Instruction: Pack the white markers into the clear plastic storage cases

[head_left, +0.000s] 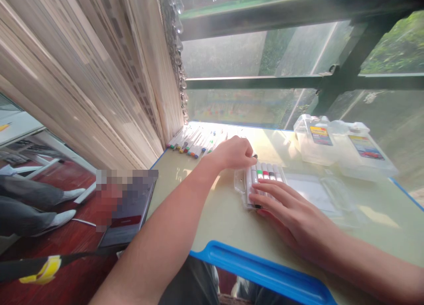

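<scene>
My left hand [235,152] is closed, its curled fingers turned away from me, just above the far left corner of a clear plastic case [240,182]. The dark end of a marker [255,156] shows beside those fingers; the rest is hidden behind the hand. White markers [265,170] with green, red and black bands lie side by side in the case. Across their near ends rests my right hand [291,210], fingers stretched out and slightly apart, steadying nothing that I can see gripped. More markers with coloured caps [195,146] lie in a row at the table's far left.
Two translucent plastic boxes [318,150] with labels stand at the back right. A clear lid [318,194] lies right of the case. The table [215,216] has a blue tray edge [261,269] towards me. Curtain [99,75] hangs left; a window frame is behind.
</scene>
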A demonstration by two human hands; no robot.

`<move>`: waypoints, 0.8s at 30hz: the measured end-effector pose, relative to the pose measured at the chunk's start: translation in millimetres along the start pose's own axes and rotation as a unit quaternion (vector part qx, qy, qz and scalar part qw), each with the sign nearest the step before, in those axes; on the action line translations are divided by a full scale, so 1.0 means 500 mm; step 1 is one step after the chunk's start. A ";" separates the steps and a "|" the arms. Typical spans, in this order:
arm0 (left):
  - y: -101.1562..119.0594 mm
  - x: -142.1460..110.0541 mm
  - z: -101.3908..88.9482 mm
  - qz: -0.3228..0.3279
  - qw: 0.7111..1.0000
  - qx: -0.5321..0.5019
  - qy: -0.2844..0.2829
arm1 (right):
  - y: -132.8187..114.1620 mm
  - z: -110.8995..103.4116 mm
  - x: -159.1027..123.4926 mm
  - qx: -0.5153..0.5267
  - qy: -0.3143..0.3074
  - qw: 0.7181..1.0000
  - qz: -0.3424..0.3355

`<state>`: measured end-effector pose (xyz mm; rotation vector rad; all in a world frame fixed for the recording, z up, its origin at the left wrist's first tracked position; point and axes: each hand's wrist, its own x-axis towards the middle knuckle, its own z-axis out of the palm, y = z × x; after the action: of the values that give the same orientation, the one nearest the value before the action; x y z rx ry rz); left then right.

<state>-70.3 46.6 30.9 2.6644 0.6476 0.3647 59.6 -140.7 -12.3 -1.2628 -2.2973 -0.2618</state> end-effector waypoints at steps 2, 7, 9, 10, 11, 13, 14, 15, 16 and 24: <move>0.002 -0.001 -0.001 -0.004 1.000 0.006 0.004 | -0.001 -0.001 -0.001 0.000 -0.001 1.000 -0.005; 0.005 -0.004 0.000 -0.016 1.000 0.006 0.015 | 0.001 0.001 -0.006 0.006 -0.013 1.000 -0.002; 0.005 -0.002 0.002 -0.013 1.000 -0.003 0.009 | 0.002 0.001 -0.006 0.005 -0.010 1.000 -0.002; 0.005 -0.001 0.003 -0.010 1.000 -0.007 0.006 | 0.002 0.001 -0.006 0.003 -0.008 1.000 -0.001; 0.004 0.000 0.004 -0.007 1.000 -0.011 0.005 | 0.001 0.001 -0.006 0.003 -0.007 1.000 0.001; 0.003 0.002 0.006 -0.005 1.000 -0.020 0.003 | -0.001 0.001 -0.006 0.007 -0.008 1.000 0.005; 0.002 0.003 0.007 -0.006 1.000 -0.024 0.001 | -0.002 0.001 -0.006 0.011 -0.008 1.000 0.007; 0.002 0.004 0.007 -0.008 1.000 -0.029 -0.002 | -0.002 0.001 -0.006 0.017 -0.010 1.000 0.009; 0.001 0.005 0.006 -0.010 0.999 -0.033 -0.005 | -0.003 0.001 -0.006 0.023 -0.013 1.000 0.012; -0.002 0.004 0.001 -0.060 0.998 -0.019 -0.012 | -0.004 -0.007 -0.004 0.052 -0.039 0.997 0.038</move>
<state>-68.9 48.2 30.5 2.5761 0.7801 0.3078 60.0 -144.5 -10.2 -1.3241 -2.2909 -0.0653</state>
